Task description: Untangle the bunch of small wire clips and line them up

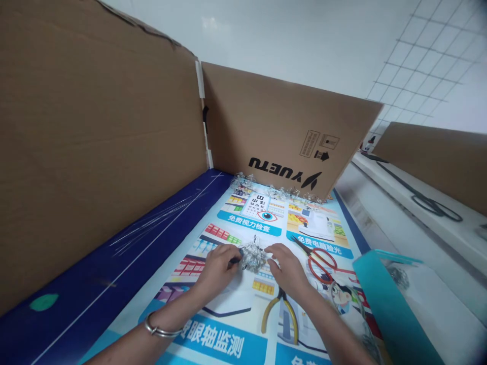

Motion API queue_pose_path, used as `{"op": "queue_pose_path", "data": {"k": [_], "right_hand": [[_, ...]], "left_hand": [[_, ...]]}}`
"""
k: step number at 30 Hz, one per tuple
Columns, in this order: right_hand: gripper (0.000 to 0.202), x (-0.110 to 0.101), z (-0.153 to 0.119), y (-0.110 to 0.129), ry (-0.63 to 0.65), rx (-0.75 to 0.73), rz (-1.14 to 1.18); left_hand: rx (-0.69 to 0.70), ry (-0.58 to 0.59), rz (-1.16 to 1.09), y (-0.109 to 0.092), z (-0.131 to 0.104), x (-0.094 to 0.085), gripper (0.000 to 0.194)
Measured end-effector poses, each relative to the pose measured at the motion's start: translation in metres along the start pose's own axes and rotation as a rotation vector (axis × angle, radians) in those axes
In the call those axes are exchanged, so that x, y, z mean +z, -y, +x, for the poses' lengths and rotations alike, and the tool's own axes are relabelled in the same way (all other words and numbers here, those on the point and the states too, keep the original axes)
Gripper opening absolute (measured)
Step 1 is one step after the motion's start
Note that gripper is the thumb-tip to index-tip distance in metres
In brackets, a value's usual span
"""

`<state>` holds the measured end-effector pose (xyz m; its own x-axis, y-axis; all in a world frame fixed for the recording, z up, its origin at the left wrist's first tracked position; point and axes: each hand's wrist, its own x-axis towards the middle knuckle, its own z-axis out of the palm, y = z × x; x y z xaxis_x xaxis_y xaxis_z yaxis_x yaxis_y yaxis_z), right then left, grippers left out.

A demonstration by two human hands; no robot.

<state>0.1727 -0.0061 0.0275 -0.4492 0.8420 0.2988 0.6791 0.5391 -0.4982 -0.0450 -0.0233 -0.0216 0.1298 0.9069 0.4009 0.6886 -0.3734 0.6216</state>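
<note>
A tangled bundle of thin silvery wire [253,258], with a dark loop standing up at its far side, lies on the printed poster [224,299]. At its left edge my left hand [219,264] pinches the bundle; a small dark bit shows by the fingertips. My right hand [288,269] is at the bundle's right side, thumb and forefinger apart; whether a fingertip touches the wire I cannot tell. Yellow-handled pliers [281,314] lie between my forearms, with their jaws pointing away. Red-handled scissors [322,264] rest just beyond my right hand.
Cardboard walls [95,126] stand at the left and back [243,121]. Several wire clusters [281,193] line the back wall's foot. Loose straight wires [160,218] lie on the blue strip at left. A teal box [391,309] and a clear, wire-like coil [365,329] are at right.
</note>
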Motion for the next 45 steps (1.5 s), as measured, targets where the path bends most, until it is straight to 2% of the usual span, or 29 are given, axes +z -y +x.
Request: {"op": "queue_pose_path", "data": {"k": [4,9,14,21,31,41,45], "right_hand": [[0.039,0.019,-0.002,-0.006,-0.037,0.028,0.081],[0.046,0.032,-0.006,-0.015,-0.039,0.075,0.2],[0.046,0.041,-0.009,-0.018,-0.075,0.18,0.298],[0.054,0.042,-0.017,-0.011,-0.1,0.178,0.273],[0.049,0.037,-0.02,-0.007,-0.227,0.056,0.251],[0.055,0.036,-0.025,-0.003,-0.356,-0.172,0.189],[0.055,0.035,-0.025,-0.001,-0.373,-0.216,0.186]], "left_hand": [[-0.005,0.031,0.003,-0.004,0.002,-0.001,0.017],[-0.037,0.067,-0.082,-0.009,0.003,-0.004,0.024],[-0.097,0.11,-0.293,-0.017,0.001,-0.002,0.028],[-0.157,0.161,-0.547,-0.023,-0.002,-0.001,0.027],[-0.219,0.174,-0.646,-0.019,-0.003,0.005,0.02],[-0.176,0.215,-0.832,-0.02,-0.001,0.006,0.021],[-0.183,0.232,-0.867,-0.021,-0.001,0.005,0.025]]}}
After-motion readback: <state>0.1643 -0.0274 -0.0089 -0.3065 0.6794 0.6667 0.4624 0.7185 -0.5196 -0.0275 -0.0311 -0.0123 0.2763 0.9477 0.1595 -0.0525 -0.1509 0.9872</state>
